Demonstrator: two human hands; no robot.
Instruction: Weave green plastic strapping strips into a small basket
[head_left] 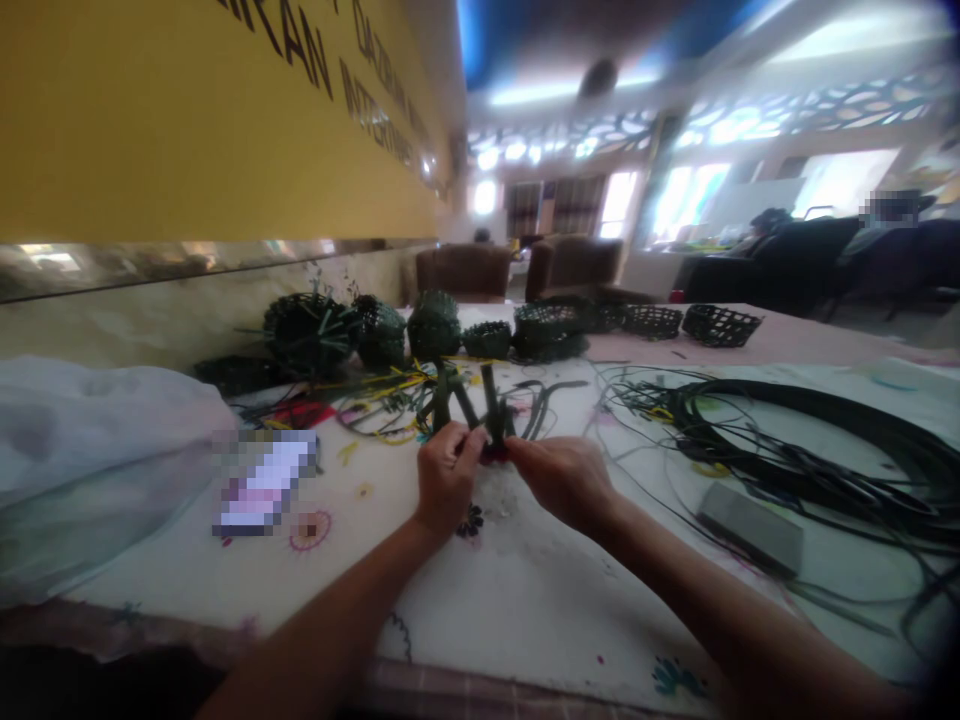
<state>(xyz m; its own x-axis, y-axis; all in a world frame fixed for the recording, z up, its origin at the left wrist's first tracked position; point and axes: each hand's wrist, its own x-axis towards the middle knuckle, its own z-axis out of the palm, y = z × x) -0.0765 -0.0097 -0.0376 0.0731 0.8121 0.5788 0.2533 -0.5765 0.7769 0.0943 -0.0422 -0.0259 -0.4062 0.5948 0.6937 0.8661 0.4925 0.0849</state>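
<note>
Both hands meet near the centre of the worktop, which is covered with a white cloth printed with small flowers. The left hand is closed, with its fingertips pinching the base of a bundle of dark green strips. The right hand is also closed, and its fingertips pinch the same base from the opposite side. The two hands nearly touch at the grip point. The strips fan upward and away from the hands and stand just above the cloth; motion blur hides how they are joined.

A row of small dark green woven baskets stands behind the strips, along the far part of the worktop. Loose green and yellow strands lie between the baskets and the hands. A large coil of dark strips lies to the right, well apart from the hands. A grey rectangular block lies near the right forearm. A white plastic bag sits at the left edge. A yellow wall panel with dark lettering rises behind the worktop.
</note>
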